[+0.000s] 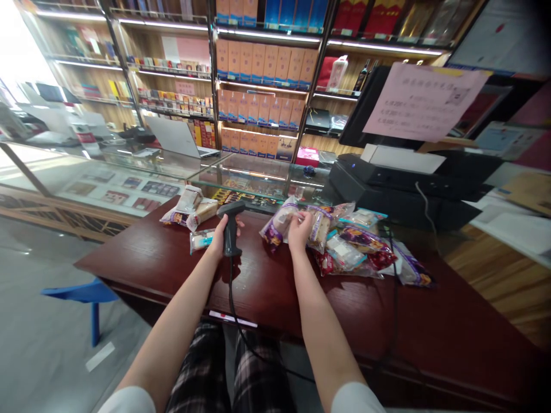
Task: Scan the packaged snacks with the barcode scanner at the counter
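Observation:
My left hand (221, 234) is wrapped round a dark grey barcode scanner (231, 232), held upright above the table with its black cable hanging down. In my right hand (300, 228) the fingers pinch the upper edge of a clear and purple snack packet (278, 225), which leans tilted at the table's far side. Just right of that hand lies a heap of packaged snacks (344, 252) in clear, purple, red and blue wrappers. Beyond the scanner, to the left, sit a few more packets (189, 207). A small blue and white packet (201, 240) lies partly behind my left hand.
The dark red wooden table (258, 292) spans the front. Behind it stands a glass display counter (253, 172) with a laptop (181, 137). At right are a black monitor (350, 120) with a pink sheet and black machines (365, 183). A blue stool (86, 292) stands left.

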Demonstrator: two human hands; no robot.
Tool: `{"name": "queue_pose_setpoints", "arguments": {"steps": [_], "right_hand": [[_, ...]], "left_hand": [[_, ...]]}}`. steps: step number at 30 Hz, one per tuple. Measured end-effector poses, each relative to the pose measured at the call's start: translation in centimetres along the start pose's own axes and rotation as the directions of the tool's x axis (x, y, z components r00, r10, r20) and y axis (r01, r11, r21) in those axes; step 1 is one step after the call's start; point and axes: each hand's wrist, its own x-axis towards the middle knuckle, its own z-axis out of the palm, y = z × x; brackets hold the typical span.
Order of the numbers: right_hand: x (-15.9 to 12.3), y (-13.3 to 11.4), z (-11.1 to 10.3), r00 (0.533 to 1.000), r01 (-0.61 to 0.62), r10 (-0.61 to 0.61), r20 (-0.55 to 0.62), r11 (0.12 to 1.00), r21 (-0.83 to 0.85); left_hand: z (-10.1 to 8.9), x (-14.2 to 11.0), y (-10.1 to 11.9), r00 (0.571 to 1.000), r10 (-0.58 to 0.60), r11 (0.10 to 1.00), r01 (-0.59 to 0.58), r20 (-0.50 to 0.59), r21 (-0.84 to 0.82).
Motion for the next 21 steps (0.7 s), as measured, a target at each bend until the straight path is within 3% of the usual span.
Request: {"name": "queue_pose_setpoints", "arguments": {"steps": [4,7,12,13,16,18,21], "right_hand": [[2.2,0.5,-1.5,0.979,-0.049,0.045,-0.197,0.999,-0.016],[4.4,0.9,-4.1,0.932,-0.065,0.067,-0.355,0.998,0.017],[7.6,2.6,-10.3,0.728,-0.105,0.115,-0.676,0.993,0.055],[7.9,3.0,-11.2,0.72,-0.087,0.091,-0.689,0.995,0.04],[7.6,3.5,-11.7,0.799,-0.143,0.102,-0.593,0.989,-0.023],[6.7,3.1,-10.8,0.855,-0.192,0.1,-0.508,0.972,-0.132],[5.4,1.9,-9.2,0.912,-0.141,0.002,-0.41,0.94,-0.31]], "left_hand": [[-0.6,0.3,-0.1,1.0,0.014,0.999,-0.014,-0.002,-0.039],[-1.0,0.5,-0.5,1.0,0.0,0.999,0.001,0.024,-0.052],[-1.1,0.7,-1.0,1.0,0.002,0.999,-0.001,0.03,-0.046],[-1.1,0.6,-1.0,1.0,0.005,0.999,-0.004,0.026,-0.04],[-0.9,0.5,-0.9,0.999,0.035,0.999,-0.035,0.02,-0.006],[-0.8,0.4,-0.8,0.998,0.066,0.997,-0.066,-0.003,0.042],[-0.6,0.4,-0.4,0.989,0.124,0.981,-0.11,-0.078,0.16]]}}
